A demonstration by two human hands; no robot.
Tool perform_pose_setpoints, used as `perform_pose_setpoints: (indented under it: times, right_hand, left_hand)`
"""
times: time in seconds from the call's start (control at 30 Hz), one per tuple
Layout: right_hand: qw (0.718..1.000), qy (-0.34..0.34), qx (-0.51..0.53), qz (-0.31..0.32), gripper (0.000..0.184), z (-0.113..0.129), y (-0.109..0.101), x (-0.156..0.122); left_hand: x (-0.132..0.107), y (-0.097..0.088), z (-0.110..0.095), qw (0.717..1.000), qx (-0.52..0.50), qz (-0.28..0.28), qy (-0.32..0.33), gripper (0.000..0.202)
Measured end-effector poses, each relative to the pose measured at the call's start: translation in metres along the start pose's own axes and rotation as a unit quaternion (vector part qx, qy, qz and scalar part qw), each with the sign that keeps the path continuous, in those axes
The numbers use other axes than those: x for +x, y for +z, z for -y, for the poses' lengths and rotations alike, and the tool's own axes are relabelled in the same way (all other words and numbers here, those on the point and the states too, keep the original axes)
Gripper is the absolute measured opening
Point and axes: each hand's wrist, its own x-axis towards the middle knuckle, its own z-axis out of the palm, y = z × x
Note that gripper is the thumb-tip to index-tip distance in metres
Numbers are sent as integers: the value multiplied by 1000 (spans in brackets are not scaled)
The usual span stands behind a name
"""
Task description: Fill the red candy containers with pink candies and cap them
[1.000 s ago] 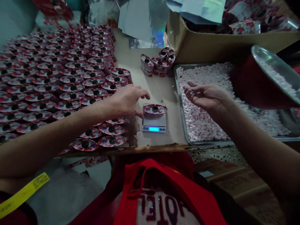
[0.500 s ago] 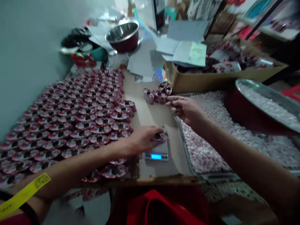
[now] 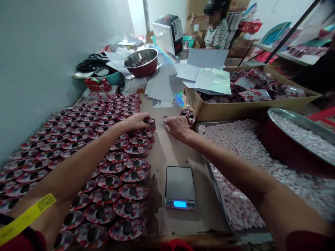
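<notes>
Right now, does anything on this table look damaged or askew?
Yes. The tabletop looks worn: ragged dark patches beside the digital scale and along the near edge suggest its pale surface has peeled. The maroon bowl also sits tilted in the metal tray of white pellets, though that may be deliberate.

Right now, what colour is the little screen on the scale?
The screen is bright blue, seen best in the head view.

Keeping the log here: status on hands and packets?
Left hand holding a packet at the edge of the rows; right hand at another packet, hold unclear; box close beyond.
</notes>
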Motion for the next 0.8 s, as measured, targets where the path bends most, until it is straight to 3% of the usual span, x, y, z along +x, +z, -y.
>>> perform_pose_setpoints:
  times: [0.13,0.23,0.33,0.47,0.57,0.63,0.7,0.73,0.8]
  right_hand:
    - [1000,-6,-10,17,34,2,-17,-20]
    - [998,-63,-7,31,34,4,-39,-75]
    - [991,-109,3,80,41,15,-55,-144]
    - [980,-137,12,144,26,28,-46,-212]
    - [986,-119,72,94,17,23,-29,-232]
    - [978,-70,192,32,8,11,-25,-234]
    - [925,36,378,-24,10,-6,-27,-232]
    - [872,107,477,-35,15,-15,-29,-231]
    - [734,252,630,-27,33,-34,-34,-231]
  left_hand:
    - [-19,7,2,995,-4,58,82,49]
    - [-37,4,-2,989,-9,47,142,56]
    - [-55,3,-6,990,29,-16,139,57]
    - [-85,4,-24,989,35,-75,124,58]
    - [-110,3,-49,986,29,-89,138,55]
    - [-127,3,-64,985,33,-84,150,54]
    - [-143,4,-76,983,38,-80,163,52]
    - [-150,6,-80,981,37,-78,171,51]
    - [-161,12,-85,979,27,-74,190,49]
